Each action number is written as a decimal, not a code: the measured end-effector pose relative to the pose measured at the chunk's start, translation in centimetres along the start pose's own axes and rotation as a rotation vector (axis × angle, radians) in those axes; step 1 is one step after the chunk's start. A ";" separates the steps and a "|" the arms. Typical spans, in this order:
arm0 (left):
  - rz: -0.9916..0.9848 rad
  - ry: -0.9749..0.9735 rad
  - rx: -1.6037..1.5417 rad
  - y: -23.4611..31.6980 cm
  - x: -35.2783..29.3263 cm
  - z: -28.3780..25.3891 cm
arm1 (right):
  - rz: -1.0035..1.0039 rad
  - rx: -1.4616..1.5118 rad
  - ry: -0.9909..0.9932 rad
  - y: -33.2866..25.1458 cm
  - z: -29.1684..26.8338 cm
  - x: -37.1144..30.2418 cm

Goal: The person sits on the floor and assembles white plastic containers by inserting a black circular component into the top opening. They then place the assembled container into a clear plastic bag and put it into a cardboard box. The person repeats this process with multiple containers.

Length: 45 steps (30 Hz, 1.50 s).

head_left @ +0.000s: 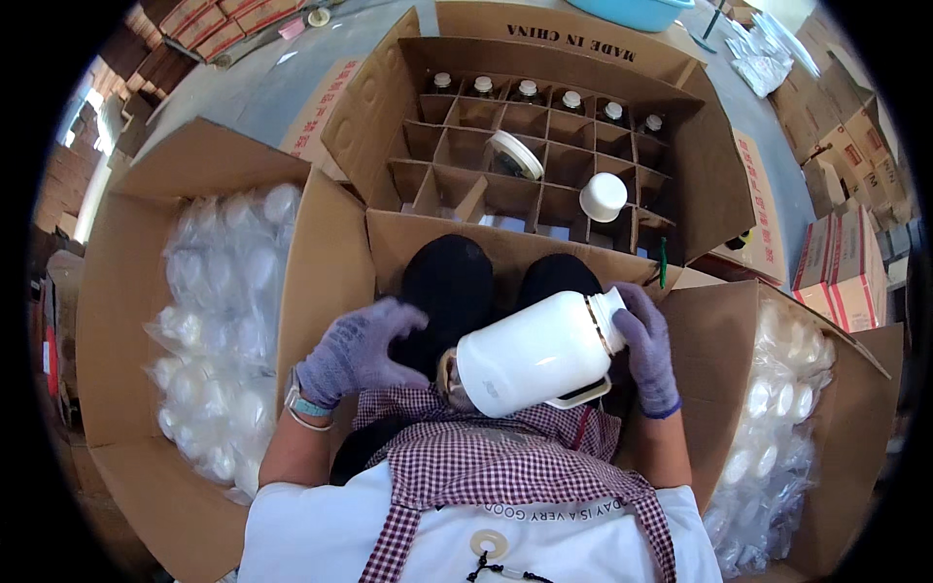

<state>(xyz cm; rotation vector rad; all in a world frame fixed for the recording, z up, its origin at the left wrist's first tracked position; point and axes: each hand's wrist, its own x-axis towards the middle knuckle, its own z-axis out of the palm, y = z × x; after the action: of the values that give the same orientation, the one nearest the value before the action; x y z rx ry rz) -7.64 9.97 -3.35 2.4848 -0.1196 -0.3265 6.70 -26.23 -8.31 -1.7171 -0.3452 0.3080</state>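
Note:
A white thermos jug (533, 358) with a gold band at its neck and a side handle (583, 392) lies tilted across my lap. Its neck points right and slightly up. My right hand (645, 340), in a purple knit glove, is closed around the neck end. My left hand (362, 347), gloved alike, hovers left of the jug's base, fingers curved apart and holding nothing. In front stands a divided carton (374, 117). Across its dividers rest a round white-rimmed lid (515, 155) and a white cup-shaped cap (604, 198).
Several white-capped containers (528, 89) stand in the carton's far row. An open box (126, 340) on my left and another (714, 379) on my right hold plastic-wrapped white pieces. A blue basin (632, 14) sits beyond. Stacked cartons (841, 257) stand at the right.

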 end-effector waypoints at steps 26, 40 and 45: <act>0.282 0.092 -0.913 2.5 4.3 6.1 | -0.771 -0.254 0.134 -11.3 5.4 -3.9; 0.181 0.105 -0.864 1.6 0.7 7.9 | -0.890 0.018 -0.287 -10.9 7.6 -0.4; 0.154 0.208 -0.857 0.0 1.2 7.1 | -0.720 0.104 -0.152 -9.4 8.6 0.5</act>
<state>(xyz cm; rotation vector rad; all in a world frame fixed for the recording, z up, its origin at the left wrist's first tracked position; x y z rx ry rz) -8.35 5.70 -9.13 1.6329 -0.0640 -0.0282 3.21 -16.71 -0.51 -1.3646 -1.0045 -0.0751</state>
